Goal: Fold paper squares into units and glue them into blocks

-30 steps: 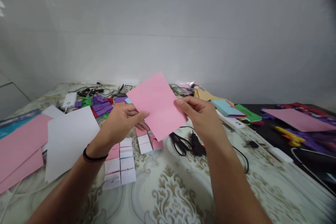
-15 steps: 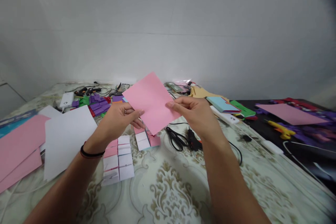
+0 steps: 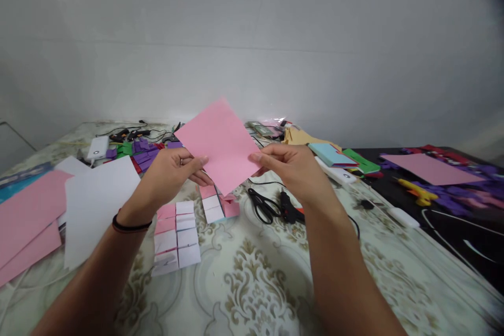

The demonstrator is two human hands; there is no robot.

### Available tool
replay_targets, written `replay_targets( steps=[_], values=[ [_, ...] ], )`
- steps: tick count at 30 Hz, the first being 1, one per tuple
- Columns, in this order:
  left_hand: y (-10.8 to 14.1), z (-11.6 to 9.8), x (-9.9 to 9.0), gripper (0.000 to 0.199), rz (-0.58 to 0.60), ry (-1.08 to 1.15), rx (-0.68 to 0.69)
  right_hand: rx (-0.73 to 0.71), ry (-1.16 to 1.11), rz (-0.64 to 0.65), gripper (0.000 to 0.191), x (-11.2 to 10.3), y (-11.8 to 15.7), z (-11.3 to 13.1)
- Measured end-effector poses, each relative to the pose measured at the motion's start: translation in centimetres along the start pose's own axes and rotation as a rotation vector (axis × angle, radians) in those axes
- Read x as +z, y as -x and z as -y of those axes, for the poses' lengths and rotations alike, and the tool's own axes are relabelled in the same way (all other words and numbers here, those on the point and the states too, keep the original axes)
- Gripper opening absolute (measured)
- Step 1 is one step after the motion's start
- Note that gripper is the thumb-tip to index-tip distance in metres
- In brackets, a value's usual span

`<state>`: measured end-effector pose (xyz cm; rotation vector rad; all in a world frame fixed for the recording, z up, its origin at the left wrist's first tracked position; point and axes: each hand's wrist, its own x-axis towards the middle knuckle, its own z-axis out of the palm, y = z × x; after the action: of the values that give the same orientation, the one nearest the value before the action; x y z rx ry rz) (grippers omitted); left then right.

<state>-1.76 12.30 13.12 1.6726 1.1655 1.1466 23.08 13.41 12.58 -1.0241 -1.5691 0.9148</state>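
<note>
A flat sheet of pink paper (image 3: 220,142) is held up above the table, turned so that one corner points down. My left hand (image 3: 175,170) pinches its lower left edge, thumb in front and fingers behind. On the lower right edge, my right hand (image 3: 289,165) grips the same sheet between thumb and fingers. Below it on the table lie a pink and white folded-paper piece (image 3: 177,241) and a second such piece (image 3: 214,207), partly covered by the sheet. Black-handled scissors (image 3: 264,206) rest beside a black glue gun (image 3: 290,209).
White sheets (image 3: 100,205) and pink sheets (image 3: 31,220) lie at the left. Purple paper pieces (image 3: 145,156) sit behind them. To the right are a light-blue pad (image 3: 333,155), a yellow glue gun (image 3: 417,191) and another pink sheet (image 3: 433,169). Cables cross the patterned tablecloth (image 3: 252,289).
The pink sheet has shifted slightly left and up, its top corner tilting left. My left hand has moved a little left with it; my right hand has stayed nearly in place.
</note>
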Motion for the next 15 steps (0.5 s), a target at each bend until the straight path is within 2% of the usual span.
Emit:
replay_targets(
  steps=[8, 13, 15],
  values=[
    [0.31, -0.38, -0.07, 0.023, 0.005, -0.008, 0.02, -0.067, 0.043, 0.003, 0.026, -0.05, 0.03, 0.12],
    [0.54, -0.25, 0.11, 0.023, 0.121, -0.008, 0.059, -0.115, 0.107, -0.047, 0.022, -0.04, 0.06, -0.11],
    [0.58, -0.07, 0.08, 0.019, 0.044, -0.001, 0.119, -0.109, 0.134, -0.05, 0.023, -0.06, 0.07, -0.13]
  ],
)
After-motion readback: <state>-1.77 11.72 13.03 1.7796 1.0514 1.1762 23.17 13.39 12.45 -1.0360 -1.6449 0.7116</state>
